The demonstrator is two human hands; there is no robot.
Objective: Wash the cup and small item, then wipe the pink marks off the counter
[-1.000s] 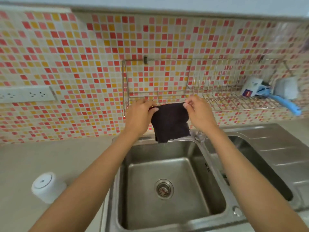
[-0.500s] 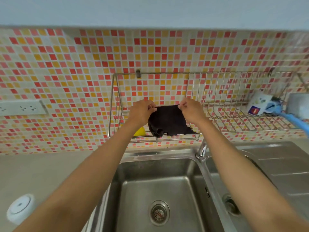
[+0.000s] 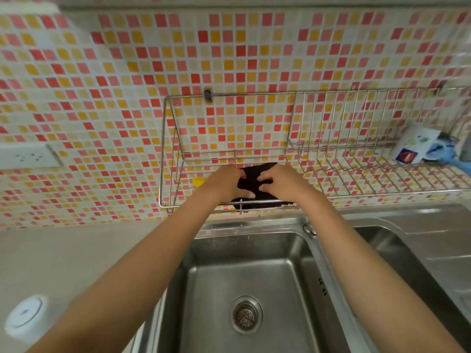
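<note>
Both hands are up at the wire rack on the tiled wall, about 12 o'clock from the sink, pressing a dark cloth flat on its shelf. The left hand lies spread on the cloth's left side, the right hand on its right, fingers loosely fanned rather than pinching. The cloth's front edge droops over the rack's front rail, so if it is left bunched forward I'd expect it to slide off into the basin below. The open wires could also snag a fingertip or a fold of fabric when the hands pull away. A yellow thing, perhaps a sponge, sits just beside the left hand at 9 o'clock and could get nudged. A white cup stands on the counter at about 8 o'clock, close to the left forearm, where a careless elbow could tip it. At 3 o'clock the shelf runs clear to a white carton and a blue brush.
</note>
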